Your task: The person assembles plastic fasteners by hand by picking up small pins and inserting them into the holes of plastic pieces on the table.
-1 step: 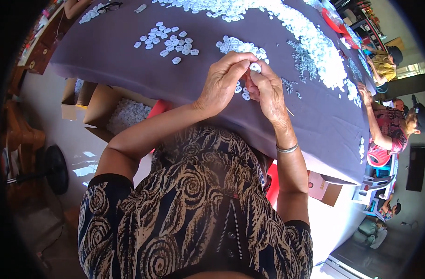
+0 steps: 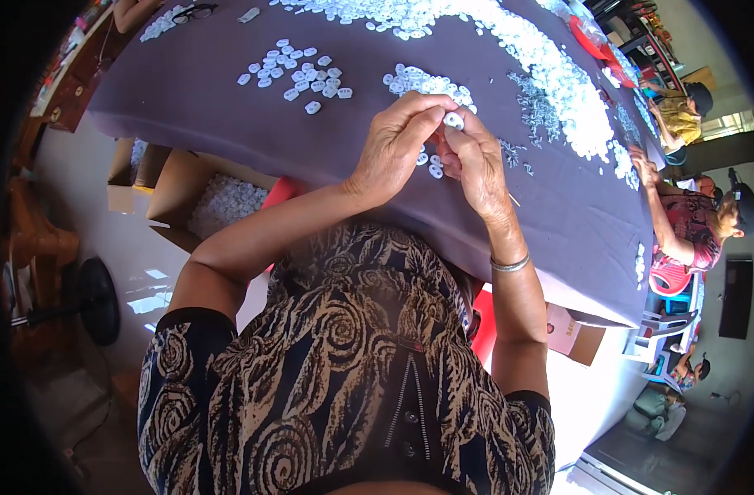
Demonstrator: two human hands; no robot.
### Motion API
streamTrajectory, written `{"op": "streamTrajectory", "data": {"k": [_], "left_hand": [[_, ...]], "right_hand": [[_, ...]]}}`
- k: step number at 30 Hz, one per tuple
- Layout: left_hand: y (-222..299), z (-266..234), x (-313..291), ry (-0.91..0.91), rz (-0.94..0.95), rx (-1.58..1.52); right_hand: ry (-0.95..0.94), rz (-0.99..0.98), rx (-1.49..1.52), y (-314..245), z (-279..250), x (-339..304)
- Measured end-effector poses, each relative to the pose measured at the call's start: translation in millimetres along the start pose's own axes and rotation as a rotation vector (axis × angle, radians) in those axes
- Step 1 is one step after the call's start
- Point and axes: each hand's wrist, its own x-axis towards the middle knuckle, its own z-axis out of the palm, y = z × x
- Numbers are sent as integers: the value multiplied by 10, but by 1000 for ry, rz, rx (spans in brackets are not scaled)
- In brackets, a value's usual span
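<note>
Head: right hand (image 2: 478, 172) pinches white piece (image 2: 453, 120); carton (image 2: 576, 338) printed.

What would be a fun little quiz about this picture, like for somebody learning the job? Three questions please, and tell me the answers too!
1. Pick one: which wrist wears the bracelet? (a) left (b) right
2. True or false: the right hand holds a small white piece.
3. Fill in the gap: the open cardboard box full of pale bits stands toward the ____ side of the picture.

Key: 1. b; 2. true; 3. left
</note>
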Motion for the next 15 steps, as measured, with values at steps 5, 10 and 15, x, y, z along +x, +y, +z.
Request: {"op": "streamTrajectory", "data": {"k": [5,10,15], "left_hand": [[-24,38,22,18,81,66],[-44,26,33,40,102,76],[-90,-5,79,41,40,-53]], "right_hand": [[61,-114,-252,-42,-22,-21],[58,-218,-519,-180,-18,-31],[53,-223,-609,-227,-18,-19]]}}
